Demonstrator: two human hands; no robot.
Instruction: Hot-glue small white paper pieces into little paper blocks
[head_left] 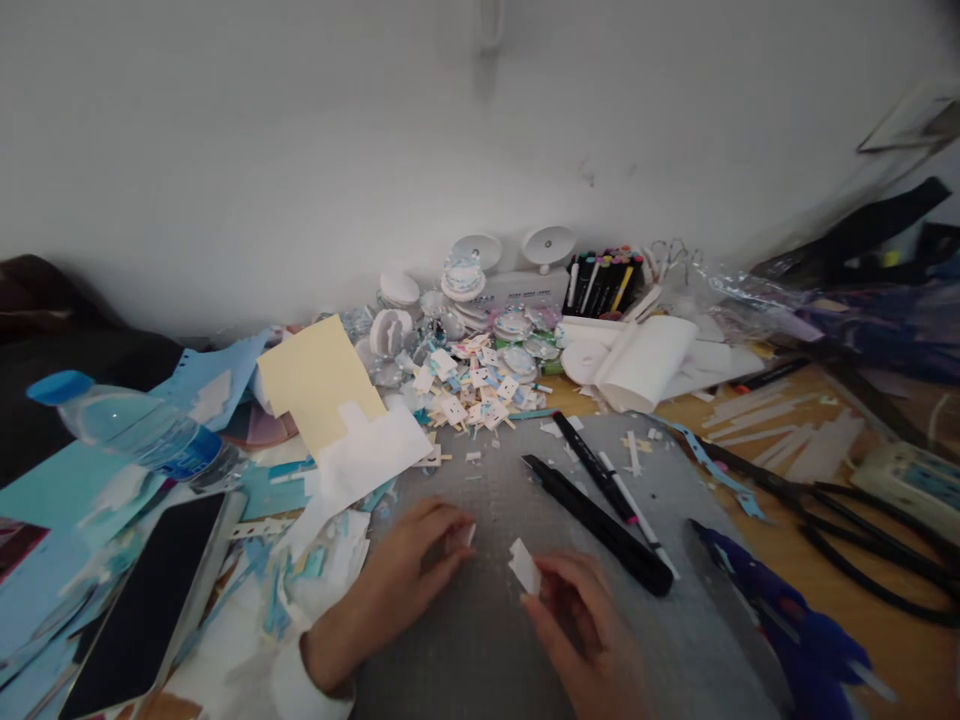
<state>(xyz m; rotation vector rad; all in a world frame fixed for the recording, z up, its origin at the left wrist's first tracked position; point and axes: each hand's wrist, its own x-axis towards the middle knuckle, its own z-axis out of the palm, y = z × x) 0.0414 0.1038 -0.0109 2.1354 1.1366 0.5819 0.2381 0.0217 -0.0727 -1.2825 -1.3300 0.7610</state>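
My right hand [589, 625] pinches a small white paper piece [525, 567] with notched edges between thumb and fingertips, just above the grey cutting mat [487, 480]. To its left, my left hand [409, 565] is curled over the mat. A small whitish piece [460, 538], partly hidden, shows at its thumb and fingers. Between the hands and the wall lies a heap of little paper cutouts with drawn faces [469, 385]. A black utility knife [600, 525], a black marker [596, 465] and a thin white pen [637, 515] lie right of my right hand.
A phone [146, 600], a water bottle [142, 430] and paper scraps [277, 580] crowd the left side. Scissors [847, 520] and a blue glue gun [784, 620] lie at right. Behind stand a box of markers [604, 285] and a paper roll [649, 362].
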